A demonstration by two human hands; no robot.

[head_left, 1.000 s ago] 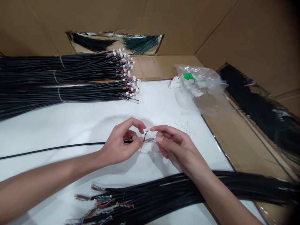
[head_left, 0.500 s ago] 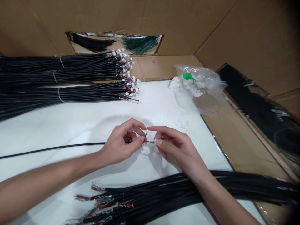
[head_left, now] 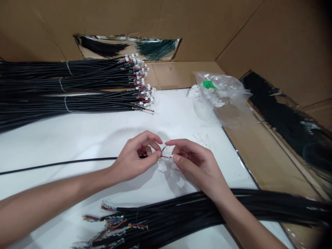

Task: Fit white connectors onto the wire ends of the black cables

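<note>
A black cable point(head_left: 85, 160) runs in from the left edge and ends in my left hand point(head_left: 138, 154), which pinches it near its stripped end. Thin coloured wires point(head_left: 166, 157) stick out past my left thumb. One dark wire among them bends upward between the two index fingertips. My right hand point(head_left: 194, 160) pinches a small white piece, probably a connector, at the tips of the other wires; thumb and fingers mostly hide it. My right index finger is stretched towards the dark wire's tip.
Bundled black cables with white connectors point(head_left: 141, 83) lie at the back left. Loose black cables point(head_left: 181, 211) with bare coloured ends lie in front, under my right forearm. A clear plastic bag point(head_left: 207, 107) with white pieces sits at the back right. Cardboard walls point(head_left: 197, 27) surround the white table point(head_left: 85, 128).
My right hand has shifted slightly to the right, and its index fingertip is a little farther from my left hand. The left hand has barely moved and keeps its pinch.
</note>
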